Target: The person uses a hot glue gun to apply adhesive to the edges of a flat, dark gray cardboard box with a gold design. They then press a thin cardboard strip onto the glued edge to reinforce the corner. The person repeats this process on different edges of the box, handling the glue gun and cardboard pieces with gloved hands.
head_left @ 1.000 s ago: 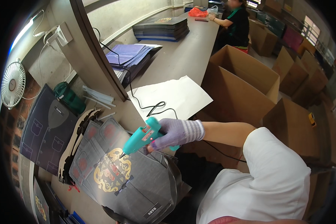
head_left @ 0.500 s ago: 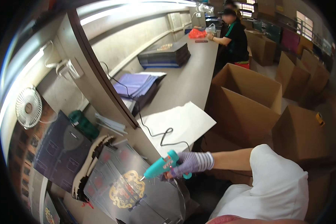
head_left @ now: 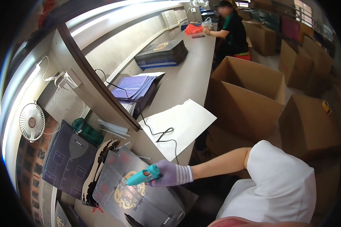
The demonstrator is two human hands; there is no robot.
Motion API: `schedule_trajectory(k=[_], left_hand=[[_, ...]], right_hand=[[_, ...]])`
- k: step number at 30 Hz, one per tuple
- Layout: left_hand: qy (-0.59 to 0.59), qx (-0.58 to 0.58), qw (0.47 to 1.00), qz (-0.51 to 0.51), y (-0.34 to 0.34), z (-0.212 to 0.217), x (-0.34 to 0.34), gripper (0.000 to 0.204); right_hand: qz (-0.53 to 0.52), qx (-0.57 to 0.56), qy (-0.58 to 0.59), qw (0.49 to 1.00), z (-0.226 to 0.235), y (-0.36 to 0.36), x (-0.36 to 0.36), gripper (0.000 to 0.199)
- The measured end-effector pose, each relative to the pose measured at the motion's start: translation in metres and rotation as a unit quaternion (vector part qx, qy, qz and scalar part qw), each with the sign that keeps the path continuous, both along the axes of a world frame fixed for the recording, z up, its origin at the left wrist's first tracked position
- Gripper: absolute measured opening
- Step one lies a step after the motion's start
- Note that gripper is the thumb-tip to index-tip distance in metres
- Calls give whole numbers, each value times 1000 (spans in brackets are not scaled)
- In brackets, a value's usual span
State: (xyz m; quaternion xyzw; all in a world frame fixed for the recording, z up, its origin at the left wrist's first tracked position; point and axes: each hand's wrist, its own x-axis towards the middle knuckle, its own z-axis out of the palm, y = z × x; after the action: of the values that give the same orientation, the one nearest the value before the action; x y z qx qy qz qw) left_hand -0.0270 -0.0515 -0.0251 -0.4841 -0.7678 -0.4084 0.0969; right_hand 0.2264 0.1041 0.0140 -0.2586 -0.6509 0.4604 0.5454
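My right hand [head_left: 169, 174], in a purple knit glove with a striped cuff, is closed around a teal glue gun [head_left: 143, 175]. The gun tilts down toward the left, its tip over a glossy dark grey printed panel [head_left: 161, 206]. A gold and red emblem [head_left: 121, 197] decorates that panel, partly behind the gun. I cannot tell whether the tip touches it. Near the lower edge a narrow black piece [head_left: 133, 220] lies against the panel. A black cord [head_left: 163, 135] loops across a white sheet [head_left: 189, 121] above my hand. My left hand is out of view.
Left of the panel are a cream-and-black curved piece [head_left: 96, 170], a dark printed board [head_left: 66, 162], a green bottle [head_left: 88, 130] and a small fan [head_left: 32, 121]. Purple sheets [head_left: 134, 86] and stacked dark panels [head_left: 161, 55] lie further off. Cardboard boxes [head_left: 246, 102] stand right; a person [head_left: 233, 34] sits beyond.
My right hand has moved left and slightly down with the glue gun, bringing it over the emblem. The panel now looks flatter, and the narrow black piece shows at its lower edge.
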Motion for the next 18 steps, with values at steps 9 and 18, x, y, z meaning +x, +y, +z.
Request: schedule_trajectory(k=[9,18], left_hand=[[-48,7,999,-15,5,-3,1,24],[-90,11,995,-39,-2,3,-12,38]], right_hand=[[-20,54,-32,998,-15,22,-10,23],[83,165,-168,968,12,49,-13,26]])
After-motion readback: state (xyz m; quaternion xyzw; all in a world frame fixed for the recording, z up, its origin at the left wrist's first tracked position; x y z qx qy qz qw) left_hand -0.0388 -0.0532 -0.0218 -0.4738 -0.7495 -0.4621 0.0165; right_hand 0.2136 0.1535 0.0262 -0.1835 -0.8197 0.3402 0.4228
